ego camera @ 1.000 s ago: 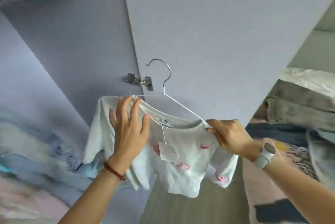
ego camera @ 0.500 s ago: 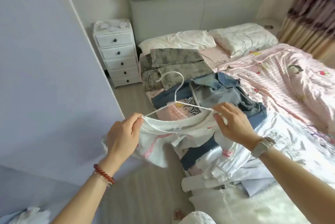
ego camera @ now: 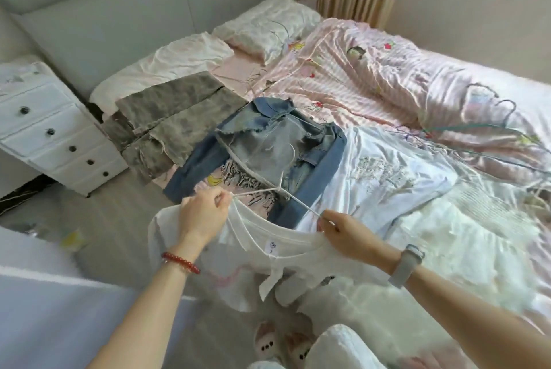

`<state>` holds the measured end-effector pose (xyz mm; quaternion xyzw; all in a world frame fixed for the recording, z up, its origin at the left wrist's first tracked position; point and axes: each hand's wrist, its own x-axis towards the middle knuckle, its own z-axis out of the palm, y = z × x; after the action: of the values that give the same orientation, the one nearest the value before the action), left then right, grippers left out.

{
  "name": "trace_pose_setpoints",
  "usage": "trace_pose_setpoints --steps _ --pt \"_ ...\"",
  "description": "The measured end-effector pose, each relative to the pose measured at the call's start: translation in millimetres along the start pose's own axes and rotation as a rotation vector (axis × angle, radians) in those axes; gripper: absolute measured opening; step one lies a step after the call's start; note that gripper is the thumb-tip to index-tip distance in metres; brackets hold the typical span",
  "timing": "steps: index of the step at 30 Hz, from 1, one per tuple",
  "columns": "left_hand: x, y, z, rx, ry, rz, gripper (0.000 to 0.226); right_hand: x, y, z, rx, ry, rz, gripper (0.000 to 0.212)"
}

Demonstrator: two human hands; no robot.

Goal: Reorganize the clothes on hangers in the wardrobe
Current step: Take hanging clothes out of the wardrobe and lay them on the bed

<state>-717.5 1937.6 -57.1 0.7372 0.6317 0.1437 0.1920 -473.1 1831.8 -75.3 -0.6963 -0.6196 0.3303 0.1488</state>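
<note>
A small white top (ego camera: 286,252) with pink marks hangs on a white wire hanger (ego camera: 278,186) over the bed's near edge. My left hand (ego camera: 202,213) grips the top's left shoulder and the hanger's left arm. On the other side, my right hand (ego camera: 346,231) pinches the right shoulder together with the hanger's right arm. The hanger's hook points away from me, over a blue denim jacket (ego camera: 268,145) lying on the bed. A paper tag (ego camera: 268,282) dangles from the collar.
Grey-green trousers (ego camera: 170,118), a white embroidered garment (ego camera: 387,171) and more white clothes lie on the pink striped bedding (ego camera: 372,76). A white drawer chest (ego camera: 50,127) stands at the left. Loose hangers (ego camera: 501,118) lie at the right. Slippers (ego camera: 280,344) show below.
The view swung from the wardrobe door to the bed. Both hands carried the white top on its hanger over the bed's edge, and the hook now points away from me.
</note>
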Motion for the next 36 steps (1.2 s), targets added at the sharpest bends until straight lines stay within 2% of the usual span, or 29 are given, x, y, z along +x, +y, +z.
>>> trace_pose_setpoints --steps 2,5,9,12,14,22,24,26,29,33,36 --pt "21.1 6.6 15.9 -0.01 -0.163 0.028 0.02 -4.8 9.7 -9.3 -0.004 0.005 0.119 0.021" --pt "42.3 32.7 40.7 -0.057 -0.289 0.093 0.019 -12.6 25.0 -37.3 -0.005 0.068 0.227 0.022" --pt "59.7 90.5 65.5 -0.154 -0.309 0.19 0.024 -27.9 50.5 -76.0 -0.175 0.413 0.368 0.017" --pt "69.9 144.8 78.9 -0.267 -0.288 0.265 0.025 -36.2 74.5 -99.9 -0.325 0.709 0.404 0.019" --pt "77.4 181.5 89.2 -0.306 -0.249 0.309 0.025 -32.1 91.7 -117.9 -0.32 0.847 0.437 0.019" --pt "160.3 334.1 145.5 -0.196 0.091 0.425 0.024 37.8 194.2 -219.2 -0.083 1.109 0.459 0.017" --pt "188.8 371.8 167.0 -0.165 0.161 0.455 0.024 64.0 229.0 -248.7 -0.009 1.129 0.463 0.019" --pt "210.8 393.3 198.9 -0.115 0.116 0.46 0.034 94.1 269.1 -264.0 0.04 1.112 0.488 0.02" --pt "214.7 388.1 267.3 0.002 -0.117 0.427 0.048 142.2 336.1 -263.2 0.055 0.964 0.605 0.023" --pt "180.5 334.7 349.2 0.204 -0.501 0.329 0.054 188.4 408.6 -228.8 -0.045 0.673 0.7 0.031" --pt "164.5 293.2 390.5 0.36 -0.653 0.276 0.055 206.8 449.6 -199.2 -0.1 0.581 0.736 0.039"
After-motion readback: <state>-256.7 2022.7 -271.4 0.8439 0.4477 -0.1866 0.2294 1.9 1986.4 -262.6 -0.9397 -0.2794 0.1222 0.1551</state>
